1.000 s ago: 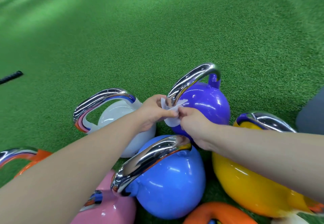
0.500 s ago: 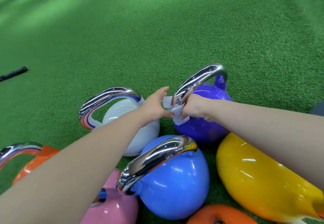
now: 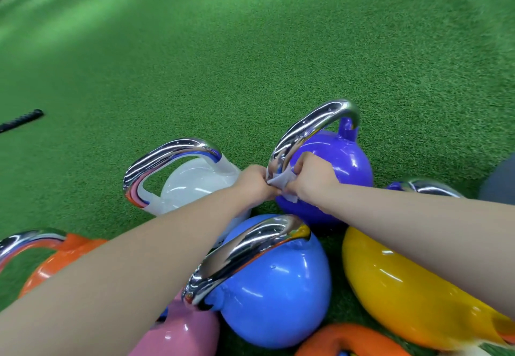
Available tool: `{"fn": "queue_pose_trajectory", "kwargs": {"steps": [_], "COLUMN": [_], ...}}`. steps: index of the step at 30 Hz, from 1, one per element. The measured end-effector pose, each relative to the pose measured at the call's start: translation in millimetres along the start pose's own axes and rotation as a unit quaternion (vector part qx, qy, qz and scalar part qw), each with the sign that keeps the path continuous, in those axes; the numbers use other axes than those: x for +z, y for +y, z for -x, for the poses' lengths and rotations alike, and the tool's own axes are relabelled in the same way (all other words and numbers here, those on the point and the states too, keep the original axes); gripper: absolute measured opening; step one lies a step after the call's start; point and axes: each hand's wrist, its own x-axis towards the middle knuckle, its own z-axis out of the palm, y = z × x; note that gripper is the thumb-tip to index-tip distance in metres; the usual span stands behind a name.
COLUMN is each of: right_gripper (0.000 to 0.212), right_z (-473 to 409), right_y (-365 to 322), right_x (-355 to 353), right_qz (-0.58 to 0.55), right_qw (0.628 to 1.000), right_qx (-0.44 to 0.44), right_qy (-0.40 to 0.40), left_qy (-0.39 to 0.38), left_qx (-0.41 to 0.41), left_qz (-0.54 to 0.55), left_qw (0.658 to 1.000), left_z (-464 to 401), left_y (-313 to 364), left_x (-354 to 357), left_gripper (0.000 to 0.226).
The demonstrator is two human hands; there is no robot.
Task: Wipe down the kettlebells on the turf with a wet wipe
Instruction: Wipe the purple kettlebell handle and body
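Note:
A purple kettlebell (image 3: pixel 342 160) with a chrome handle (image 3: pixel 309 124) stands on the green turf (image 3: pixel 250 49). A white wet wipe (image 3: pixel 281 181) is wrapped around the near foot of that handle. My left hand (image 3: pixel 257 183) pinches the wipe from the left, while my right hand (image 3: pixel 312 180) grips wipe and handle from the right. Around them stand a white kettlebell (image 3: pixel 192 183), a blue kettlebell (image 3: pixel 276 294), a yellow kettlebell (image 3: pixel 404 294), a pink kettlebell (image 3: pixel 181 333) and an orange kettlebell (image 3: pixel 53 266).
Another orange kettlebell (image 3: pixel 348 341) shows at the bottom edge. A black ridged bar end (image 3: pixel 22 119) lies on the turf at far left. A grey shape (image 3: pixel 498 185) sits at the right edge. Open turf stretches beyond the kettlebells.
Both hands have closed in on the foot of the purple kettlebell's handle. The wipe, held loose between them a second ago, is now wrapped against the chrome.

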Motion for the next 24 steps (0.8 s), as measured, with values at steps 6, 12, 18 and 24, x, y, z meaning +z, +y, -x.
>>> {"fn": "queue_pose_trajectory", "kwargs": {"steps": [6, 12, 18, 24], "right_gripper": [0.024, 0.027, 0.028, 0.038], "right_z": [-9, -10, -2, 14], "right_y": [0, -2, -3, -18], "right_x": [-3, -4, -15, -24], "right_qz": [0.114, 0.200, 0.052, -0.277], "right_qw": [0.992, 0.977, 0.991, 0.961], "right_qx": [-0.040, -0.077, -0.109, 0.010], "right_qy": [-0.032, -0.008, -0.050, -0.024], "left_qy": [-0.017, -0.038, -0.015, -0.003], "left_qx": [-0.032, -0.076, 0.034, 0.136], "left_qz": [-0.043, 0.029, -0.084, -0.181], "left_qw": [0.998, 0.996, 0.996, 0.974], "left_z": [-5, -7, 2, 20], "left_y": [8, 5, 14, 45], "left_x": [3, 5, -23, -50], "left_gripper": [0.020, 0.025, 0.015, 0.021]}}
